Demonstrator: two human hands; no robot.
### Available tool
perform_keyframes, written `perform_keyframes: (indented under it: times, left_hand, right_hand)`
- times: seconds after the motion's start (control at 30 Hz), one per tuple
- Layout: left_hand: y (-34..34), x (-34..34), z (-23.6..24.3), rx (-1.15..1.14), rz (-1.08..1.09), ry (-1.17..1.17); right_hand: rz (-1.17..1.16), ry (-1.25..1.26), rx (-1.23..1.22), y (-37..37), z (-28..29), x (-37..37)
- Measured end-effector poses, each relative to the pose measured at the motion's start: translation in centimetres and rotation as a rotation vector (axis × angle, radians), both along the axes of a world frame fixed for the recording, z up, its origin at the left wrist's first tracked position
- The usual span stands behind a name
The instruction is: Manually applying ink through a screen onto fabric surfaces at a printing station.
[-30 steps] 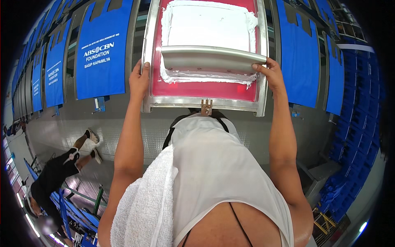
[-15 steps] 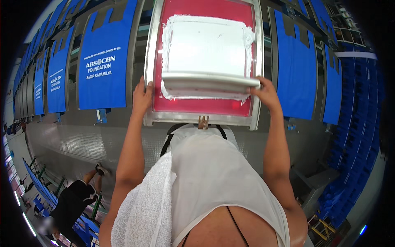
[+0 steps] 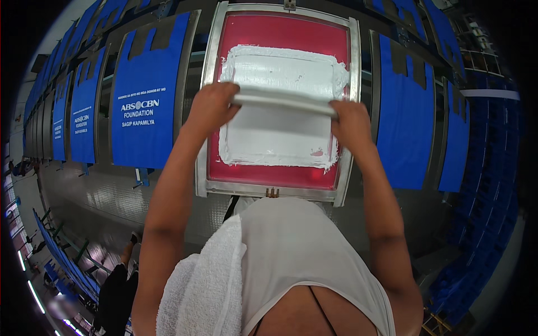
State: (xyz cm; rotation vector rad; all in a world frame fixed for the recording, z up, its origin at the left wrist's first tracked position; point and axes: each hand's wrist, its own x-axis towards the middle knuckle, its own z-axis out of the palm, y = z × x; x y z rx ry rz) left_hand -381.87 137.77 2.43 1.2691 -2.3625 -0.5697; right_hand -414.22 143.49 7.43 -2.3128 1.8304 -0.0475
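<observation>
In front of me lies a screen printing frame (image 3: 204, 140) with metal edges and a red mesh (image 3: 263, 28). A thick rectangle of white ink (image 3: 274, 137) covers the mesh's middle. Across it runs a long pale squeegee (image 3: 286, 102), slightly blurred, its far side over the upper part of the ink. My left hand (image 3: 213, 105) is closed round its left end, and my right hand (image 3: 352, 123) grips its right end. The squeegee's lower edge is hard to make out. A small patch of red shows through the ink (image 3: 318, 152) at the near right.
Blue bag panels with white print (image 3: 140, 117) lie on boards to the left. Plain blue panels (image 3: 406, 134) lie to the right, and more blue ones hang at the far right (image 3: 487, 168). A white towel (image 3: 204, 274) hangs on my left shoulder. Another person (image 3: 117, 297) is at lower left.
My left hand has moved from the frame's left edge onto the squeegee's left end. Held in both hands, the squeegee has moved away from the near edge, uncovering the ink's near part.
</observation>
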Motion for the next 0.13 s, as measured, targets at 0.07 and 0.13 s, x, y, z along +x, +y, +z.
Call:
perform_keyframes:
  times: [0.07, 0.13]
  left_hand:
    - [-2.6, -0.8, -2.7, -0.081, 0.064, -0.023]
    - [-3.3, -1.5, -4.2, -0.107, 0.071, -0.027]
  right_hand:
    - [0.081, 0.022, -0.25, -3.8, -2.7, -0.3]
    - [0.084, 0.171, -0.184, -4.5, -5.9, -0.9]
